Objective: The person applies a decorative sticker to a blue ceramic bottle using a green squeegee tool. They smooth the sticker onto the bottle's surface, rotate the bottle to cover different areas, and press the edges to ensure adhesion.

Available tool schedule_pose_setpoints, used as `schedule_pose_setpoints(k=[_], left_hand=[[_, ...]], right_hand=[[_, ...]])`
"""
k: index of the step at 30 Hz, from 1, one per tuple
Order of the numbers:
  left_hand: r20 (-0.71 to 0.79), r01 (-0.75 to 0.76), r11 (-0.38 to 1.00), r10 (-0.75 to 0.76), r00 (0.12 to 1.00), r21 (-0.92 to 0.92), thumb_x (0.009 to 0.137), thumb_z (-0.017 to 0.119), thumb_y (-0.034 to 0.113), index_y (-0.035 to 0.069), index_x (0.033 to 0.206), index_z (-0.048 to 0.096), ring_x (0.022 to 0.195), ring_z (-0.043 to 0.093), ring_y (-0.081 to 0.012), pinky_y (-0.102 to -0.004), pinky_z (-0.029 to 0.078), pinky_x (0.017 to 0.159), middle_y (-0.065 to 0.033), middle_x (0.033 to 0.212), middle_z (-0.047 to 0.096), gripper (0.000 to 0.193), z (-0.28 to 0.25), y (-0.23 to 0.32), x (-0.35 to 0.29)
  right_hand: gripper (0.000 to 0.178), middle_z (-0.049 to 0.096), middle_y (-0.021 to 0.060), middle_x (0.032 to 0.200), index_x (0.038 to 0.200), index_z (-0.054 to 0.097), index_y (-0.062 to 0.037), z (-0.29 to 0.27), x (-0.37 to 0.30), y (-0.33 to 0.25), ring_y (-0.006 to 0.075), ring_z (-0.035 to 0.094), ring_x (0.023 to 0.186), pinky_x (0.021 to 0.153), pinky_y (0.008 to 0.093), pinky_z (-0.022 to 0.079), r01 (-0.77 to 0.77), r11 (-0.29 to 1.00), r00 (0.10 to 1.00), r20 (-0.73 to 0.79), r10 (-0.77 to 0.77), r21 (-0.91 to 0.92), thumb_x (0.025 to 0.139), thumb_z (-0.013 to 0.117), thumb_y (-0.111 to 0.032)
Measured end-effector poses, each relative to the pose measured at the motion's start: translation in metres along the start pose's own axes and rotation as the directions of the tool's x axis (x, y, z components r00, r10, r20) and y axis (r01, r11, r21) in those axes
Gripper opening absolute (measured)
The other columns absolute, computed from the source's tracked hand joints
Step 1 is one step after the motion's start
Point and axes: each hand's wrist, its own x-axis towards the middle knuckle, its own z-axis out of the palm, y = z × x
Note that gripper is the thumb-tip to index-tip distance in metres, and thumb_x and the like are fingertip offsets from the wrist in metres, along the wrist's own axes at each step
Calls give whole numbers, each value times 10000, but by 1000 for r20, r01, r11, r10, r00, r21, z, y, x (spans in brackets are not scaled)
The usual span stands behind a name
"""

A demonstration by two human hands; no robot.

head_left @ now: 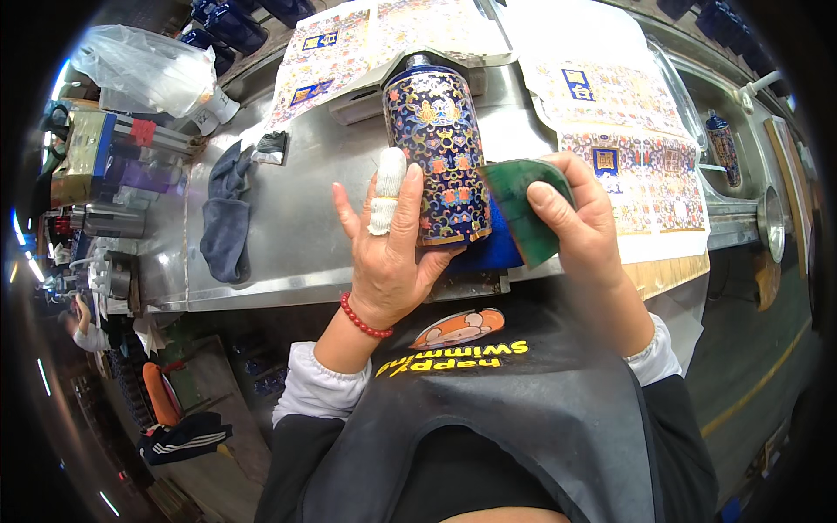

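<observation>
A dark blue bottle (440, 148) with a dense multicoloured floral pattern rests in front of me, its neck pointing away. My left hand (391, 235) lies along the bottle's left side with fingers spread and thumb near its base. One finger wears a white bandage-like wrap (385, 187). On the bottle's right, my right hand (580, 213) pinches a flat green scraper (527, 209) with a rounded side, thumb on top. The scraper's left edge is close to the bottle's side; whether they touch I cannot tell. Under the bottle shows a bright blue cloth (484, 248).
Patterned printed sheets (628, 157) lie right and behind the bottle on the metal worktop (305, 218). A dark grey cloth (227, 213) is at left. A sink (741, 131) at far right holds another patterned bottle (722, 144). A plastic bag (144, 70) sits at upper left.
</observation>
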Motion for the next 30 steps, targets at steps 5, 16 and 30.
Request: schedule_pose_setpoints(k=[5, 16, 30], left_hand=[[-46, -13, 998, 16, 999, 59, 918, 716, 411, 54, 1404, 596, 1358, 447, -391, -632, 85, 1208, -187, 1390, 585, 615, -2, 3, -18], [-74, -103, 980, 117, 990, 171, 880, 739, 270, 236, 1174, 769, 1290, 476, -282, -565, 116, 1232, -49, 1286, 656, 297, -10, 11, -30], [-88, -118, 976, 136, 987, 185, 825, 770, 202, 264, 1131, 782, 1271, 488, -253, -564, 141, 1229, 7, 1250, 654, 313, -12, 12, -24]], right_hand=[[236, 682, 80, 1068, 1218, 611, -2, 5, -11, 3, 119, 627, 920, 822, 252, 509, -2, 991, 1000, -30, -2, -132, 1018, 631, -126], [473, 536, 173, 1450, 1237, 725, -155, 0, -23, 4, 364, 532, 1253, 1054, 454, 466, 639, 340, 752, 468, -465, -689, 779, 689, -44], [455, 554, 151, 1378, 1226, 708, -125, 7, -21, 11, 341, 560, 1196, 1008, 445, 499, 641, 291, 746, 488, -453, -710, 775, 689, -69]])
